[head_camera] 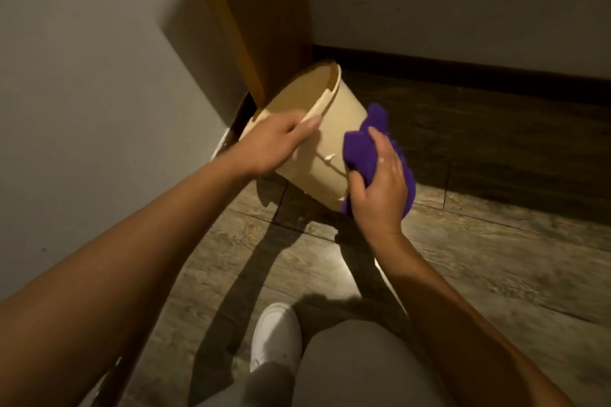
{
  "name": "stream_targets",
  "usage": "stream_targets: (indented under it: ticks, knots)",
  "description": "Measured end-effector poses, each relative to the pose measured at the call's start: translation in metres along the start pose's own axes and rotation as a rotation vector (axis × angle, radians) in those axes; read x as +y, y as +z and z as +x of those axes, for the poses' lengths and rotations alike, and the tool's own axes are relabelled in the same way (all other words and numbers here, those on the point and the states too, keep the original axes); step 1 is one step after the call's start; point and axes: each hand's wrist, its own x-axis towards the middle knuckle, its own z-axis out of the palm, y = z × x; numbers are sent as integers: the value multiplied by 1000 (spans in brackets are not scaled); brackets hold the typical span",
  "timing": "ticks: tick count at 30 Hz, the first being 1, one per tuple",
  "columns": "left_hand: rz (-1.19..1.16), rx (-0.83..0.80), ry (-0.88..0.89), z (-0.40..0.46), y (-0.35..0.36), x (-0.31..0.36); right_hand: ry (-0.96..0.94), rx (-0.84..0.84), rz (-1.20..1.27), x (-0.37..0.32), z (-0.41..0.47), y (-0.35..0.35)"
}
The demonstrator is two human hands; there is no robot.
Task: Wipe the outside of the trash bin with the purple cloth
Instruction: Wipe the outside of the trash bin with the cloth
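A cream plastic trash bin (334, 116) is tilted off the wooden floor, its open mouth turned up and to the left. My left hand (269, 144) grips its rim, thumb over the outer edge. My right hand (380, 188) presses a bunched purple cloth (362, 150) against the bin's outer wall near its base. Part of the cloth hangs behind and below my hand. The bin's bottom edge is hidden by the cloth and hand.
A wooden panel (251, 26) stands upright just behind the bin, against a pale wall (82, 76) on the left. A dark skirting board (463, 76) runs along the far wall. My knee and a white shoe (276, 337) are on the wood-look floor (496, 258) below.
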Motion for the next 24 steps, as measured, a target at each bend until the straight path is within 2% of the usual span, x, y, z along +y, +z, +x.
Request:
stream_targets:
  ticks: [2,4,6,8,11,13,18,21,24]
  knots:
    - [146,73,16,-20,18,-19,126,-16,53,0,5,-6]
    - [308,221,94,-16,30,-19,146,33,95,-8,27,-17]
    - [369,303,155,-3,28,-9,29,113,62,-22,57,-22]
    - [346,365,160,2,22,-8,-81,72,16,-35,71,-13]
    - [248,388,88,-9,23,-15,12,-101,152,-32,42,2]
    - [188,399,36,-11,18,-13,-1,-127,262,-22,16,3]
    - [145,376,11,-8,14,-7,-99,-200,9,4,-18,12]
    - [94,368,4,-8,17,-5,-95,-100,57,-12,15,7]
    - [54,339,46,-7,19,-8,-220,-23,31,-50,44,17]
